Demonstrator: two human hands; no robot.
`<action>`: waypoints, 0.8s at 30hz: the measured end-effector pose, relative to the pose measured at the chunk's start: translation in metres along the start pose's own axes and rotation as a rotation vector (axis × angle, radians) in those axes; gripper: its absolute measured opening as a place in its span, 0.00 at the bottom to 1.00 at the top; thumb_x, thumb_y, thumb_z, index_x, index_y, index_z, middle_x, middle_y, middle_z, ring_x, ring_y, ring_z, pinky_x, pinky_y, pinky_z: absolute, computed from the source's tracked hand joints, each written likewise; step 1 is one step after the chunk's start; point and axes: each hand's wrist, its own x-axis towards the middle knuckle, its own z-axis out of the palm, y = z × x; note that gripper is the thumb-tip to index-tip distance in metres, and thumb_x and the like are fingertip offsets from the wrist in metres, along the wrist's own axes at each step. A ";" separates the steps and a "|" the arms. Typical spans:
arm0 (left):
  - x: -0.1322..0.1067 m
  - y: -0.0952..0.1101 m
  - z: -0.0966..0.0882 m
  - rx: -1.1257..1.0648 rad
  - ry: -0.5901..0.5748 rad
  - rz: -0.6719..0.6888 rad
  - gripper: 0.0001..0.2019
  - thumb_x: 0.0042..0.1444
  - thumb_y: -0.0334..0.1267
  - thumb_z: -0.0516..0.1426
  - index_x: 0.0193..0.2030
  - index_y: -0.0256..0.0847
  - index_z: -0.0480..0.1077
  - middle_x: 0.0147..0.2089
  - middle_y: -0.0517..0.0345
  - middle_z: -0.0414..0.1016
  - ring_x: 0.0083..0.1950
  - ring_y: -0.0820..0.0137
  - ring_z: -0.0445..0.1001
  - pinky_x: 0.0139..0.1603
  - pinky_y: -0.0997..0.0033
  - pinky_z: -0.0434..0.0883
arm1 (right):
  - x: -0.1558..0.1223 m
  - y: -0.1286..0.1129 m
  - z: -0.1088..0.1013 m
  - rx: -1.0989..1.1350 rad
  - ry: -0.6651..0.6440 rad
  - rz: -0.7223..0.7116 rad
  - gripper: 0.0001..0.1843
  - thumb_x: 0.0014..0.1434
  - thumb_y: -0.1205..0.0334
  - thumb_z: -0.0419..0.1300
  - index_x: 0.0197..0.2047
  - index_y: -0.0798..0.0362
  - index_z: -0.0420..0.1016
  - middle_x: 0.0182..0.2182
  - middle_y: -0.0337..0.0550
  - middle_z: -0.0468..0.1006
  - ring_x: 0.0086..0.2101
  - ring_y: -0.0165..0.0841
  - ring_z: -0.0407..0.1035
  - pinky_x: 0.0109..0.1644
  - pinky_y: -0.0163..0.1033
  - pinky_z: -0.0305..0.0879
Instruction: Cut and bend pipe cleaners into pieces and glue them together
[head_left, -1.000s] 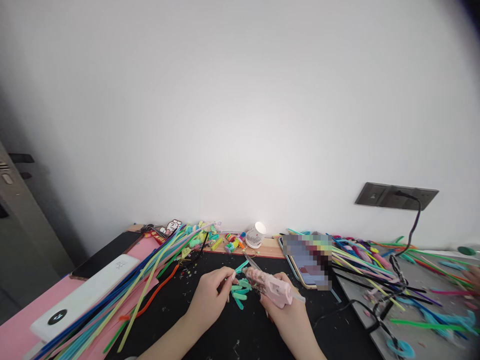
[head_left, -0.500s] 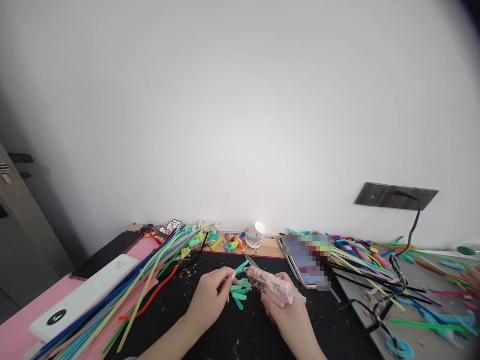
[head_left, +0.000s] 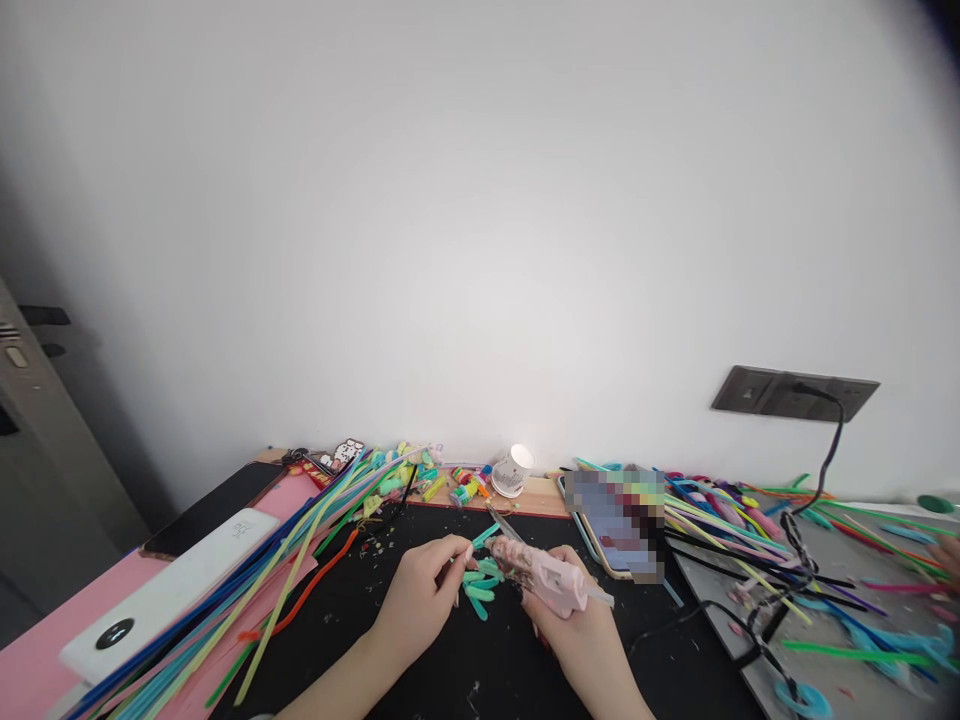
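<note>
My left hand (head_left: 420,597) pinches a small piece made of folded teal pipe cleaners (head_left: 478,586) over the black mat (head_left: 450,660). My right hand (head_left: 581,625) grips a pink hot glue gun (head_left: 546,577), its nozzle pointing left at the teal piece and almost touching it. A clear glue stick pokes out of the gun's back end toward the right. Both hands work close together at the lower middle of the view.
Long coloured pipe cleaners (head_left: 300,560) lie in a bundle at left over a pink sheet, beside a white power bank (head_left: 169,592). A phone (head_left: 615,520) leans behind the hands. More pipe cleaners (head_left: 787,540) and a black cable cover a grey board at right. A small cup (head_left: 514,470) stands by the wall.
</note>
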 end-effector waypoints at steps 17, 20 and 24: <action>0.000 0.000 -0.002 -0.040 0.004 -0.011 0.12 0.59 0.37 0.44 0.32 0.39 0.67 0.29 0.61 0.70 0.19 0.78 0.65 0.24 0.79 0.62 | 0.002 0.001 -0.005 -0.111 0.057 -0.051 0.06 0.45 0.65 0.55 0.28 0.52 0.59 0.21 0.33 0.65 0.21 0.28 0.61 0.25 0.30 0.59; 0.000 0.001 -0.003 -0.052 0.009 -0.015 0.12 0.59 0.37 0.44 0.32 0.40 0.67 0.30 0.61 0.71 0.20 0.78 0.65 0.24 0.79 0.62 | 0.004 0.003 -0.006 -0.157 0.087 -0.051 0.06 0.45 0.64 0.55 0.28 0.52 0.61 0.22 0.35 0.68 0.23 0.30 0.65 0.26 0.31 0.61; 0.001 0.002 -0.003 -0.056 0.017 -0.015 0.12 0.59 0.37 0.44 0.32 0.40 0.67 0.30 0.61 0.71 0.19 0.78 0.65 0.24 0.79 0.63 | 0.005 0.004 -0.007 -0.221 0.110 -0.024 0.06 0.45 0.63 0.55 0.30 0.53 0.63 0.26 0.39 0.72 0.26 0.33 0.68 0.29 0.33 0.63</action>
